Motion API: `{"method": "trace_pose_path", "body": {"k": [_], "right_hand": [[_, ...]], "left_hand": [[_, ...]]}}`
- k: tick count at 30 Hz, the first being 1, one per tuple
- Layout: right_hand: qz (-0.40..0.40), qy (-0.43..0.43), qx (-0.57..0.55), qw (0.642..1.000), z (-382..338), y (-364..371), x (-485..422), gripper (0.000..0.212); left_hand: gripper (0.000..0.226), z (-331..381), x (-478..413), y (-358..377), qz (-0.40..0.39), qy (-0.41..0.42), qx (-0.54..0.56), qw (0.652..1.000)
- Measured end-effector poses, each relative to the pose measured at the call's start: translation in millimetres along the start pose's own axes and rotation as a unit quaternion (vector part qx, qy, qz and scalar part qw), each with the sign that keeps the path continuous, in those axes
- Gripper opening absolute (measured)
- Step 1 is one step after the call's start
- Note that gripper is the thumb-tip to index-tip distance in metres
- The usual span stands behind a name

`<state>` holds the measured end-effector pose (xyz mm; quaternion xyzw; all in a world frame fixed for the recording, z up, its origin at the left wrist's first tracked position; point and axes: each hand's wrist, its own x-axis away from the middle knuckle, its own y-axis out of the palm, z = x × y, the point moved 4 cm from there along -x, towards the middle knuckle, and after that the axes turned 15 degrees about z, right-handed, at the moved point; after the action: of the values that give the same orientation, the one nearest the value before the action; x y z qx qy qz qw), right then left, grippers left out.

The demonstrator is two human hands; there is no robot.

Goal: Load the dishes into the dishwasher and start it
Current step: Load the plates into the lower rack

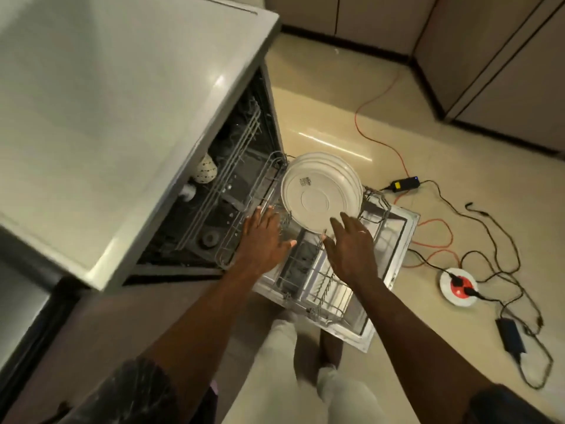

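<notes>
Several white plates stand on edge, leaning together, in the pulled-out lower rack of the open dishwasher. The rack rests over the lowered dishwasher door. My left hand hovers flat over the rack's left side, fingers straight, just left of the plates. My right hand is spread with its fingertips at the lower edge of the nearest plate; I cannot tell whether they touch it. A patterned cup sits in the upper rack inside the machine.
A white countertop covers the dishwasher at the left. On the tiled floor at the right lie an orange cable, black cables, power adapters and a round white-and-red socket hub. Cabinets line the back.
</notes>
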<state>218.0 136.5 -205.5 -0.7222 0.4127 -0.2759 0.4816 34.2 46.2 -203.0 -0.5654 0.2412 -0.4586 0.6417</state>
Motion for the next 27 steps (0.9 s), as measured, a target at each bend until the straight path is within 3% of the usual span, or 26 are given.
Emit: {"method": "trace_pose_path", "body": {"k": [7, 10, 15, 19, 23, 27], "right_hand": [[0.003, -0.086, -0.008, 0.996, -72, -95, 76, 0.05], [0.002, -0.116, -0.027, 0.993, -105, -107, 105, 0.047], [-0.048, -0.237, -0.009, 0.97, -188, -99, 155, 0.049], [-0.052, -0.328, -0.027, 0.943, -264, -90, 192, 0.063], [-0.043, -0.395, -0.048, 0.916, -335, -83, 238, 0.049], [-0.044, -0.469, -0.053, 0.88, -404, -69, 298, 0.048]], "left_hand": [[0.09, 14, 142, -69, 0.082, -0.087, 0.009, 0.993], [0.085, -3, 198, -93, 0.145, -0.166, 0.051, 0.974], [0.093, -64, 304, -121, 0.194, -0.271, -0.009, 0.943], [0.097, -117, 389, -140, 0.248, -0.359, -0.005, 0.9], [0.084, -162, 467, -149, 0.292, -0.438, 0.01, 0.851], [0.081, -198, 554, -151, 0.332, -0.494, 0.023, 0.803]]}}
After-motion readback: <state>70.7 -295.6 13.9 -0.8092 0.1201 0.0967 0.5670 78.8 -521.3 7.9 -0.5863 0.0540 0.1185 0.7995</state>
